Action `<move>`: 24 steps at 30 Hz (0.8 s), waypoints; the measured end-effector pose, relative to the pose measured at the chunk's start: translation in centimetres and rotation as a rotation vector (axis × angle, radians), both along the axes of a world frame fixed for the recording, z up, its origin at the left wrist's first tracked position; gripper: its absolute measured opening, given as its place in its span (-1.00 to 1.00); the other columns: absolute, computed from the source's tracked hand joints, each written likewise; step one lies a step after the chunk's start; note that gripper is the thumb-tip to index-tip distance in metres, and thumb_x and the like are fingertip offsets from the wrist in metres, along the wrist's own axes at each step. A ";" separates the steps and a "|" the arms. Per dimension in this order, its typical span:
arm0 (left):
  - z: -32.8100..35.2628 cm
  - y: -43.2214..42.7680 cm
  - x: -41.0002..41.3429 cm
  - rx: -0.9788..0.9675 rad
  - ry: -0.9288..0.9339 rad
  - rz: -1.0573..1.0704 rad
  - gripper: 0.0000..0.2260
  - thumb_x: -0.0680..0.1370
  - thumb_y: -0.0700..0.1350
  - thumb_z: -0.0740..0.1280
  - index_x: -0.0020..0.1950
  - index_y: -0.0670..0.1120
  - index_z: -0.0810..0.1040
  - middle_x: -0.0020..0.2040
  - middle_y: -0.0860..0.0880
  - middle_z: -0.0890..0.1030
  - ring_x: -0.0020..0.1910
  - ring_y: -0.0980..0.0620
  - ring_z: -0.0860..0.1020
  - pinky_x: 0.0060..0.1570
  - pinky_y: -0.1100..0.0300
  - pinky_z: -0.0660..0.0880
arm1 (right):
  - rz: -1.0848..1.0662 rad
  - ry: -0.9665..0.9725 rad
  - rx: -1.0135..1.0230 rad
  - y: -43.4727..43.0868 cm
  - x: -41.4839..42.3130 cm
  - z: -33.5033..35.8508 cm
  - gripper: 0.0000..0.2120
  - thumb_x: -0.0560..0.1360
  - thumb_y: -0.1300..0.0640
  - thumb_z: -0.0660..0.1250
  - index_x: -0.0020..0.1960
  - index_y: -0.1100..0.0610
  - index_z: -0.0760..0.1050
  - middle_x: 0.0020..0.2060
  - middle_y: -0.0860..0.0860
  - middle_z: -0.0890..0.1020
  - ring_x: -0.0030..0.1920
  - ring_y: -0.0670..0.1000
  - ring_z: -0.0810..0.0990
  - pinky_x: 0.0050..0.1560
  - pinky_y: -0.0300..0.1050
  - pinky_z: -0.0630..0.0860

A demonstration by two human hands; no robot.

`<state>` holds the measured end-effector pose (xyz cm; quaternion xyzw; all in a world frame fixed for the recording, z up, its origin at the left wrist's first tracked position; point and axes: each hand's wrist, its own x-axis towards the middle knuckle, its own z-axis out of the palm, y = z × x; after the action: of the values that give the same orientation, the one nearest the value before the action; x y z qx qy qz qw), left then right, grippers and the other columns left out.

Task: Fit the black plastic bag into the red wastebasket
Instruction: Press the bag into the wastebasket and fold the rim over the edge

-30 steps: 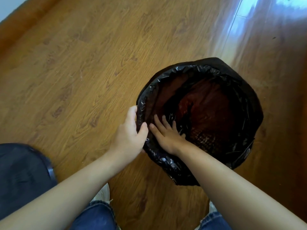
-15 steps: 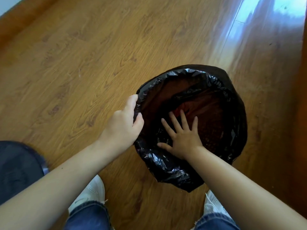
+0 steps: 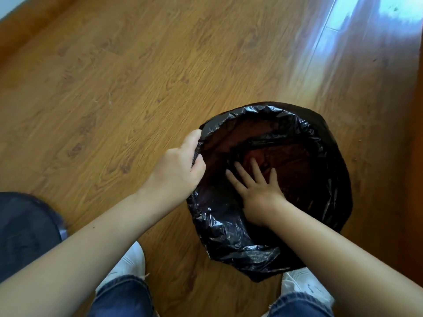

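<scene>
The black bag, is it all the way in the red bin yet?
Nearly. Done: the mouth of the black bag is folded over the wastebasket rim. In hand: the left hand grips the edge while the right hand presses flat inside. Left: smoothing the wrinkled film down against the walls.

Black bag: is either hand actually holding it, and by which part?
Left hand grips the black plastic bag by its crumpled rim, on the person's left side. Right hand holds nothing: fingers spread straight, pressing inside the bag.
</scene>
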<state>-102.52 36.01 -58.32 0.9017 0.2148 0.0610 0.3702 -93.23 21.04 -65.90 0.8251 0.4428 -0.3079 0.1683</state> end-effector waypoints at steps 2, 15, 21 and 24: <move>0.0 0.6 0.0 0.012 0.009 0.025 -0.62 0.52 -0.24 0.20 0.34 -0.15 0.30 -0.54 0.08 0.33 -0.52 0.25 0.41 -0.47 0.46 0.31 | 0.016 -0.037 0.242 -0.8 -0.8 1.9 -0.35 0.48 0.03 0.12 0.46 0.07 -0.12 0.49 0.09 -0.08 0.45 0.22 -0.21 0.35 0.35 -0.10; 0.8 0.7 0.4 0.024 -0.010 -0.044 -0.62 0.53 -0.22 0.19 0.35 -0.13 0.32 -0.49 0.03 0.40 -0.48 0.18 0.40 -0.44 0.41 0.32 | 0.137 -0.339 0.241 -0.6 3.5 -1.0 -0.32 0.49 -0.29 -0.13 0.42 0.00 -0.36 0.40 0.00 -0.37 0.36 0.04 -0.46 0.25 0.20 -0.48; 0.5 0.6 0.2 0.030 -0.024 -0.015 -0.63 0.52 -0.23 0.21 0.33 -0.15 0.34 -0.50 0.10 0.35 -0.49 0.22 0.41 -0.46 0.42 0.31 | -0.275 0.221 0.633 -0.2 0.6 1.2 -0.35 0.40 -0.37 -0.22 0.44 -0.15 -0.14 0.48 -0.12 -0.11 0.41 -0.04 -0.35 0.24 0.12 -0.49; 0.2 0.5 0.4 0.031 -0.028 0.001 -0.64 0.51 -0.22 0.21 0.32 -0.15 0.35 -0.49 0.10 0.36 -0.50 0.24 0.41 -0.46 0.44 0.30 | -0.215 0.319 0.498 0.6 -1.5 0.7 -0.33 0.39 -0.38 -0.23 0.43 -0.15 -0.23 0.47 -0.11 -0.21 0.38 -0.04 -0.42 0.23 0.13 -0.51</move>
<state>-102.16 36.54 -58.08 0.9063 0.2088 0.0772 0.3593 -94.75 21.66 -65.18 0.8244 0.4355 -0.3315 -0.1440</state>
